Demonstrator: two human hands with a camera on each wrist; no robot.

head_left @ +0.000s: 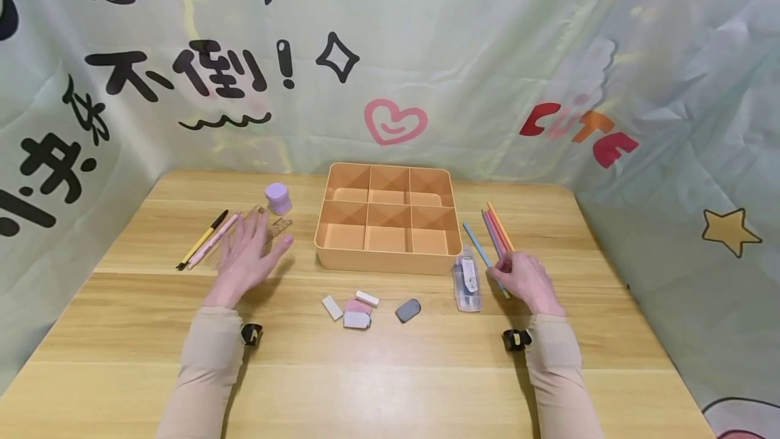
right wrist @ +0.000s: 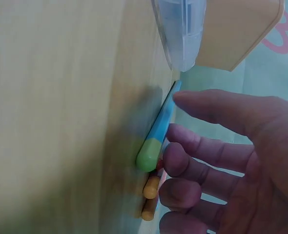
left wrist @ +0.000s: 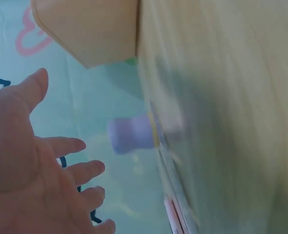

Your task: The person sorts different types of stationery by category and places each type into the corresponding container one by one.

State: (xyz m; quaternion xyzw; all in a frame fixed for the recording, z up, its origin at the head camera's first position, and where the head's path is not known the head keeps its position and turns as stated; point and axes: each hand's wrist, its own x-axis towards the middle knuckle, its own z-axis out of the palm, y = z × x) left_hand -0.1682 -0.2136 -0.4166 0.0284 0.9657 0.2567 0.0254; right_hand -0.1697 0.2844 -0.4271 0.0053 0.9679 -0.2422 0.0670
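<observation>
Presently, the head view shows the left hand spread wide near the purple waisted cylinder, and the right hand at the blue pencil, right of the six-compartment organizer. Left wrist: fingers apart, palm bare. Right wrist: thumb and fingers curve beside the green-ended pencil; grip cannot be confirmed. Judged step: picking up the pencil; next move calls for a firm pinch.
</observation>
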